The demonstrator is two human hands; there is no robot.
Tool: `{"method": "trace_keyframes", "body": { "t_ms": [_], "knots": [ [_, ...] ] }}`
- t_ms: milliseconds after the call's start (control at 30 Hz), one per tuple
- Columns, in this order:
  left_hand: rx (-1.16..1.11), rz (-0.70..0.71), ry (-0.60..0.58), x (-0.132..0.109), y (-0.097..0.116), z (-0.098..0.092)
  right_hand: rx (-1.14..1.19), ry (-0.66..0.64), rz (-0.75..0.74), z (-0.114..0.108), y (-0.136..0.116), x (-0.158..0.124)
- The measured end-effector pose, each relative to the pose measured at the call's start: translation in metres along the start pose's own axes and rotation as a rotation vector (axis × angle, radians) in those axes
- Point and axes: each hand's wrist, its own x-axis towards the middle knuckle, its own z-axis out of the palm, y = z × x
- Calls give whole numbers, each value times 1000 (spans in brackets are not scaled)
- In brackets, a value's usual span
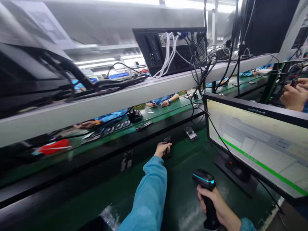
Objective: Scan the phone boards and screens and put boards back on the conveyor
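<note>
My left hand (161,149), in a blue sleeve, reaches forward to the black conveyor belt (101,163) and closes its fingers on a small dark device (167,143) that lies there. My right hand (216,202) is wrapped round the grip of a black handheld barcode scanner (204,183) with a blue-lit band, held low over the green mat (183,199). A second small device (191,133) lies on the belt to the right of my left hand.
A monitor (260,144) with a green bar stands on the right, cables hanging in front of it. A grey shelf (134,93) overhead carries a black computer case (173,51). Other people's hands work across the belt (163,103) and at far right (293,96).
</note>
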Motion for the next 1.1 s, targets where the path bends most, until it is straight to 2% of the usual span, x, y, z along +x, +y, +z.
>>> {"method": "trace_keyframes", "body": {
  "t_ms": [133,233,300,367,433,533,633,733,900,967,1100],
  "knots": [
    [-345,95,-87,-62,-33,-55,31,-140,-7,17,4,-7],
    [-890,174,-223,-122,-61,-82,-6,-288,63,40,8,-11],
    [-1174,222,-265,-159,-75,-88,-63,-402,120,59,11,-14],
    [-1255,241,-237,-188,-82,-86,-130,-505,159,76,13,-17],
    [-1284,237,-210,-205,-86,-81,-178,-573,188,87,15,-20],
    [-1335,185,-212,-213,-88,-75,-194,-610,217,91,15,-26],
    [-1355,90,-231,-209,-88,-71,-189,-583,227,88,12,-30],
    [-1382,56,-231,-201,-89,-68,-189,-539,208,85,9,-30],
    [-1429,27,-154,-193,-89,-64,-222,-534,197,83,5,-25],
    [-1401,54,-152,-193,-89,-64,-240,-528,203,82,3,-23],
    [-1415,196,-224,-200,-87,-68,-251,-522,218,79,1,-21]
  ]
}}
